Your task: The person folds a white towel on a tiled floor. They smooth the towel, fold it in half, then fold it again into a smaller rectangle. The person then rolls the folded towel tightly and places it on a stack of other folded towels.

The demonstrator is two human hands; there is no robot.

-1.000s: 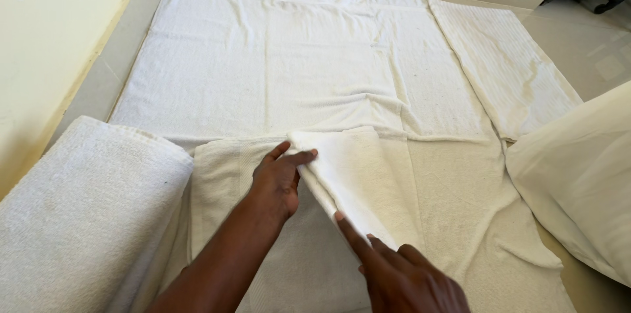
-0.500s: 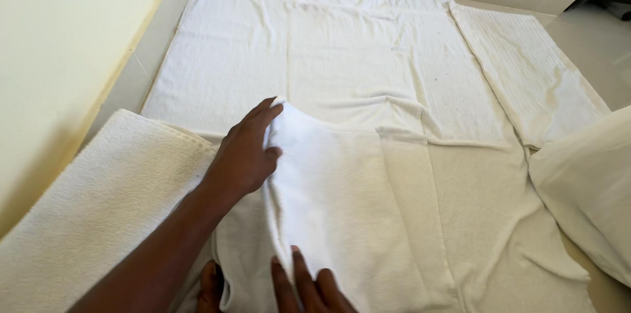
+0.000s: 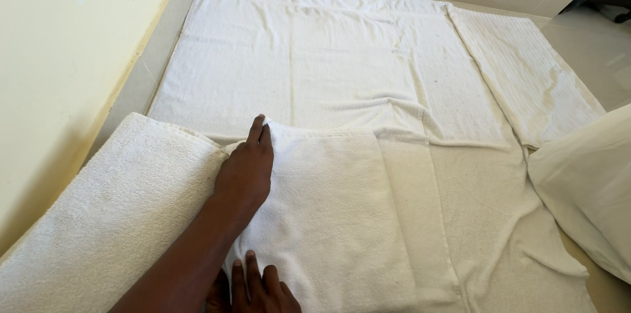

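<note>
Folded white towel (image 3: 328,214) on the floor, left hand (image 3: 246,172) flat with fingers together on its upper left corner, right hand (image 3: 259,287) fingers spread on its near edge, large white towel (image 3: 315,57) spread beyond, rolled towel (image 3: 112,214) left, cream pillow (image 3: 588,188) right

Soft, even daylight fills the scene, brightest on the pale tiled floor (image 3: 591,50) far right of the left hand (image 3: 246,168). That hand casts only a faint shadow onto the folded white terry towel (image 3: 328,221). Focus is sharp, with no glare; edges bend slightly.
</note>
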